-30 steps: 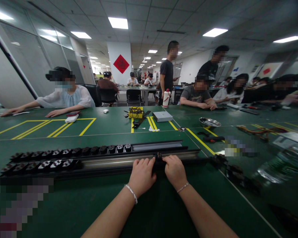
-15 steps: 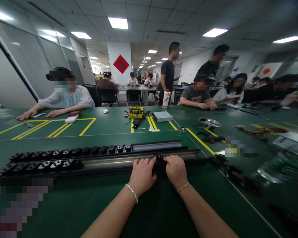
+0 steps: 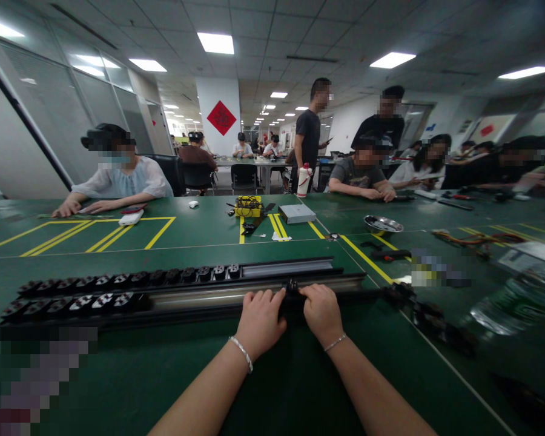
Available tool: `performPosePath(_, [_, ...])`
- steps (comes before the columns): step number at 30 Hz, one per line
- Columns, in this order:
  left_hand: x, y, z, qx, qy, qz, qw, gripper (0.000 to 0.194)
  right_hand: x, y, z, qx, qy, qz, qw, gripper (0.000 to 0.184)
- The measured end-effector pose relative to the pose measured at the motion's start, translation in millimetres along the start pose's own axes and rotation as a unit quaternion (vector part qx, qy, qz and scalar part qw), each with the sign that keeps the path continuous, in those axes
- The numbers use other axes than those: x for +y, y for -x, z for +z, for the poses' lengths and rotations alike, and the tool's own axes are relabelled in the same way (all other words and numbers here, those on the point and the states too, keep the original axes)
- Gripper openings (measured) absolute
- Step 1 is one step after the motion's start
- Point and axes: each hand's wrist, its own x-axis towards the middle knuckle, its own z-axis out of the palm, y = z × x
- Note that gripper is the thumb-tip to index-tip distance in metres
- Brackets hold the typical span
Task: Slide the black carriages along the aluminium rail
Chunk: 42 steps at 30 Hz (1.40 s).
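Note:
A small black socket module (image 3: 292,287) sits at the front black track rail (image 3: 200,299), right of its middle. My left hand (image 3: 260,321) is closed on the module's left side, with thumb and forefinger against it. From the other side, the curled fingers of my right hand (image 3: 322,316) grip it too. Part of the module is hidden by my fingers. Several similar modules (image 3: 82,303) stand in a row in the front rail's left part. Behind it lies a second track rail (image 3: 290,267), parallel, with a longer row of modules (image 3: 158,275).
Loose black modules (image 3: 436,324) and a clear plastic bottle (image 3: 513,303) are at the right. Farther back are a metal bowl (image 3: 384,224), a grey box (image 3: 297,212), and a yellow container with cables (image 3: 248,206). Several people sit across the green table (image 3: 209,375).
My hands and the module between them stay in place. Across the table, the person at the left has drawn their hands closer, and a standing person at the right has straightened up.

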Motion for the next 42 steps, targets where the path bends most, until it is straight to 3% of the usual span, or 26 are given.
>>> performPosePath(12, [-0.2, 0.3, 0.5, 0.008, 0.007, 0.001, 1.000, 0.052, 4.9, 0.6, 0.4, -0.007, -0.021, -0.005, 1.000, 0.033])
performPosePath(27, [0.6, 0.4, 1.2, 0.014, 0.010, -0.005, 1.000, 0.051, 17.0, 8.1, -9.8, -0.051, -0.003, -0.105, 0.993, 0.044])
performPosePath(31, [0.7, 0.3, 2.5, 0.029, 0.016, -0.002, 0.999, 0.050, 16.5, 10.2, -6.9, -0.035, 0.006, -0.098, 0.995, 0.042])
performPosePath(42, [-1.0, -0.7, 5.7, 0.036, 0.007, 0.000, 0.999, 0.049, 17.8, 3.0, -10.5, -0.064, 0.004, -0.082, 0.995, 0.037])
